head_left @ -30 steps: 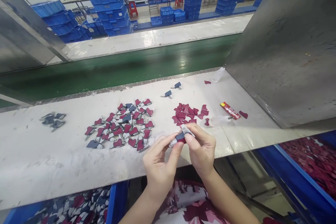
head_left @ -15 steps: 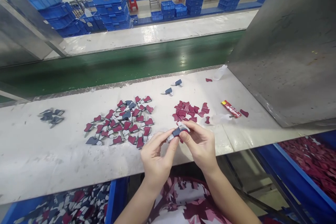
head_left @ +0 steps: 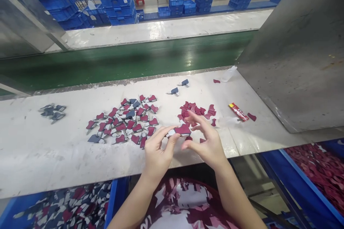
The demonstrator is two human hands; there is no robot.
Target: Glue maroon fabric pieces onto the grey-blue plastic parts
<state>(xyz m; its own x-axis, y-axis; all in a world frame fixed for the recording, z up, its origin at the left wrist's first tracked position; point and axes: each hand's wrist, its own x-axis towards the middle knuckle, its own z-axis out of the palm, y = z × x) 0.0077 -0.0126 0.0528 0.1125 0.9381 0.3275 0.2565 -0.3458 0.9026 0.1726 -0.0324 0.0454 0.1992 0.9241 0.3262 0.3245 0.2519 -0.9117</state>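
Between the thumb and fingers of my left hand [head_left: 160, 147] is a small plastic part [head_left: 182, 130] with a dark red face and a light grey end. Close to its right side, my right hand [head_left: 206, 139] has thumb and fingers spread apart, holding nothing. Just beyond the hands lies a pile of loose dark red pieces [head_left: 197, 110]. Left of them spreads a larger group of grey and navy parts [head_left: 120, 127], most with red faces. Two navy and grey parts [head_left: 174, 91] lie farther back on the white table [head_left: 72, 161].
A red wrapper [head_left: 238, 112] and a clear plastic bag [head_left: 229, 74] lie to the right, near a metal panel [head_left: 301, 57]. Navy parts [head_left: 53, 111] sit at far left. Below the table are blue bins of mixed parts [head_left: 72, 207] and red pieces [head_left: 319, 168]. A green belt [head_left: 134, 61] runs behind.
My right hand has let go of the part and opened away from it. The part has turned in my left hand, so its red face now shows upward.
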